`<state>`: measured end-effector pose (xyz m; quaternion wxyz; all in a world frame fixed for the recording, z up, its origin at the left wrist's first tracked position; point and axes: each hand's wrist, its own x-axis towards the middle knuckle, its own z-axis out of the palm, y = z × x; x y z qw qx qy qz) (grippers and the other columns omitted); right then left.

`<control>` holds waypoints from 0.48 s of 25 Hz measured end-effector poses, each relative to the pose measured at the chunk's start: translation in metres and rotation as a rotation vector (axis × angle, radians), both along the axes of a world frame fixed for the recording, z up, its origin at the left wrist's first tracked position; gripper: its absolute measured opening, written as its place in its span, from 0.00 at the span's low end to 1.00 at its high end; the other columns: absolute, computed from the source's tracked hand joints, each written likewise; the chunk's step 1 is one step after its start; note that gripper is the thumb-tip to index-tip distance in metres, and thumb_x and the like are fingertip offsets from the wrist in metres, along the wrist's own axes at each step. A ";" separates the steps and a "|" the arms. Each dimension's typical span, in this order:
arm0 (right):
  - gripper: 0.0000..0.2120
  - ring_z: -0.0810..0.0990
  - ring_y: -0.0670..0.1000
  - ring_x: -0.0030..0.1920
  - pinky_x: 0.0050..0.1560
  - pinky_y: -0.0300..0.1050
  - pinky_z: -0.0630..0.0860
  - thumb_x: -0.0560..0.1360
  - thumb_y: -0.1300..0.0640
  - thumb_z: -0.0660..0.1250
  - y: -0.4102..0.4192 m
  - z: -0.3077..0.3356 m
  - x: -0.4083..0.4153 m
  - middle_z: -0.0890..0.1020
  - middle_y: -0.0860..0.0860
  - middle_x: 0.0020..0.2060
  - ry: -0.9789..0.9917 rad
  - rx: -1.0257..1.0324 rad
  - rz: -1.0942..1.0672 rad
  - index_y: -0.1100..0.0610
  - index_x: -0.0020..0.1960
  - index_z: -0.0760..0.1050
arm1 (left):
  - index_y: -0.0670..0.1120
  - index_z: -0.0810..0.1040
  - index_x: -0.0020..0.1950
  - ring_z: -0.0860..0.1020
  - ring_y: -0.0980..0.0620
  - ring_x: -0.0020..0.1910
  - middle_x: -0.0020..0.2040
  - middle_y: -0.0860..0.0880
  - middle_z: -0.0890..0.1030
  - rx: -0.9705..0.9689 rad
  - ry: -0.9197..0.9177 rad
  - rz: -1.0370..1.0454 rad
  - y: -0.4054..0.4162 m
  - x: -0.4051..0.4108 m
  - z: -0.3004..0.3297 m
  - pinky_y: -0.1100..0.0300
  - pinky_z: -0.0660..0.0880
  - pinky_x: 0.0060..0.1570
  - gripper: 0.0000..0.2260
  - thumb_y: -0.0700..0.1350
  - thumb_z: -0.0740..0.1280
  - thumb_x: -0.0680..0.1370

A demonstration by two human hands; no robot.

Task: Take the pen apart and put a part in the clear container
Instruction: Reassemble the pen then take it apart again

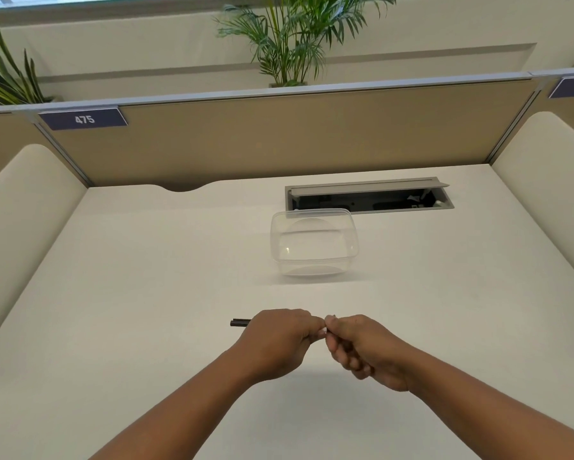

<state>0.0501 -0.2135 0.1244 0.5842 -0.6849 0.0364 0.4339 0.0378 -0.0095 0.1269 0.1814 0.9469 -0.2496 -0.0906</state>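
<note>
Two bare forearms reach forward over a pale desk (pixel 146 260). The left hand (pixel 275 340) is curled around a dark pen (pixel 241 323), whose end pokes out past its outer side. The right hand (pixel 362 350) meets it knuckle to knuckle, fingers pinching the pen's other end. A clear container (pixel 314 245) sits open beyond both hands. The pull likely goes best straight along the pen, with a gentle twist.

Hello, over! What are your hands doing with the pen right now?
Left hand grips pen; right hand pinches its other end. Clear container empty, beyond the hands. Nothing between.
</note>
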 end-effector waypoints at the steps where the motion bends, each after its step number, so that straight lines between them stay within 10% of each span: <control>1: 0.22 0.65 0.46 0.26 0.28 0.40 0.61 0.82 0.42 0.57 -0.001 -0.001 -0.001 0.73 0.46 0.26 -0.137 -0.050 0.058 0.49 0.33 0.74 | 0.52 0.78 0.51 0.75 0.49 0.40 0.39 0.52 0.79 -0.012 0.037 0.007 -0.001 0.001 0.001 0.50 0.75 0.39 0.13 0.53 0.55 0.85; 6: 0.14 0.70 0.44 0.33 0.37 0.45 0.70 0.83 0.49 0.59 -0.007 -0.010 0.000 0.74 0.42 0.31 -0.803 -0.327 0.250 0.46 0.38 0.71 | 0.54 0.70 0.42 0.71 0.48 0.37 0.33 0.50 0.72 -0.114 0.199 0.045 0.004 0.003 0.004 0.49 0.73 0.40 0.13 0.54 0.57 0.85; 12: 0.20 0.70 0.45 0.29 0.31 0.37 0.68 0.83 0.43 0.59 0.000 -0.002 0.002 0.80 0.47 0.30 -0.260 -0.103 0.081 0.52 0.39 0.80 | 0.54 0.77 0.51 0.76 0.50 0.41 0.41 0.54 0.80 -0.004 0.137 0.009 0.005 0.005 0.002 0.49 0.76 0.42 0.13 0.55 0.55 0.85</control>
